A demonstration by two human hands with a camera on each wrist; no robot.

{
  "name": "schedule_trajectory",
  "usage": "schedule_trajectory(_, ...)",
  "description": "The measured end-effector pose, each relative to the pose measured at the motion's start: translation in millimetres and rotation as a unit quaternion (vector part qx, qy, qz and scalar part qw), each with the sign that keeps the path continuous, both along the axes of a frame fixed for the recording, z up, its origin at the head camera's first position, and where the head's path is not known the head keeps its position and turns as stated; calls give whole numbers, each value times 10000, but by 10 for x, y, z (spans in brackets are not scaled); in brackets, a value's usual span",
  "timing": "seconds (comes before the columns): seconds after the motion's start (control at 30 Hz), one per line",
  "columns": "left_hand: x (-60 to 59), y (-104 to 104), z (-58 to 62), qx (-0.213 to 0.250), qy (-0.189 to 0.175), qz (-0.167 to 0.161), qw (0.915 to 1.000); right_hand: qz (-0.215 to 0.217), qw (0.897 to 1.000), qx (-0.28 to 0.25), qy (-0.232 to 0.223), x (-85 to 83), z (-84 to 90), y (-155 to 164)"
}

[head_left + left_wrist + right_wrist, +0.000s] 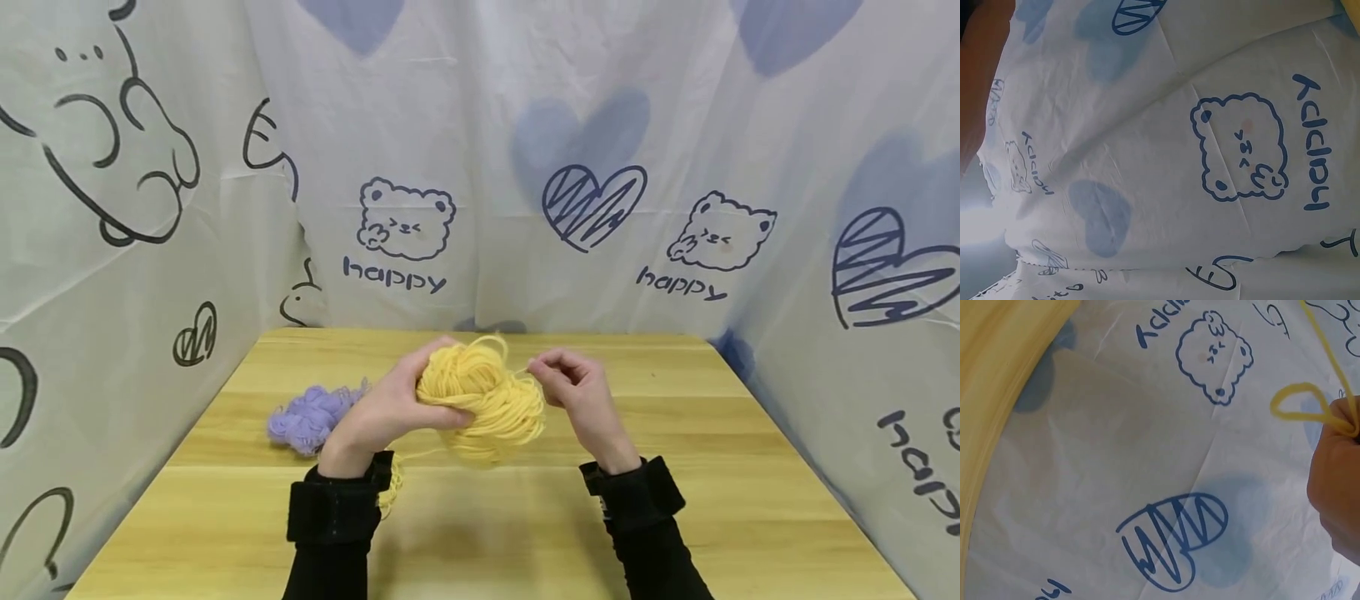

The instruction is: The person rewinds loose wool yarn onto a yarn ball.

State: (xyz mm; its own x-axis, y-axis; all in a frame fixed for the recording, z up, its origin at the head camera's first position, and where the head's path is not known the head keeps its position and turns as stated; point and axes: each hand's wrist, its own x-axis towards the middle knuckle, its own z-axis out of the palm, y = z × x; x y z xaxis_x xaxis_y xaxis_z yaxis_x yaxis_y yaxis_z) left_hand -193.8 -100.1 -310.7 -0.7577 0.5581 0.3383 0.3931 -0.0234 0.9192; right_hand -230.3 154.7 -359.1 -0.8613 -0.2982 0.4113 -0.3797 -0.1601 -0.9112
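Above the middle of the bench [675, 467], lifted clear of the wood, a loose bundle of yellow yarn [483, 400] sits in the left hand [390, 412], whose fingers and thumb curl round its left side. From the bundle's upper right a single yellow strand [1310, 400] runs to the right hand [573, 392], which pinches it between thumb and fingertips; the right wrist view shows a small loop of that strand standing out of the pinch. A few yellow threads hang near the left wrist, beside the black sleeve [333, 517].

To handle this well, I judge the left hand should cradle the bundle loosely enough for the strand to slip free, while the right hand draws it out slowly and straight, away from the mass, so that no neighbouring loops are dragged along and knotted.

On the bench left of the hands lies a tuft of purple yarn [307, 417], apart from the yellow. A white printed cloth [465, 167] with bears and hearts walls the bench on three sides.
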Motion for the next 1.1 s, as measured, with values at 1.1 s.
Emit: schedule_trajectory(1.1,-122,380,-121,1741,160,3129,9335,546,9877,1092,979,219,41,-229)
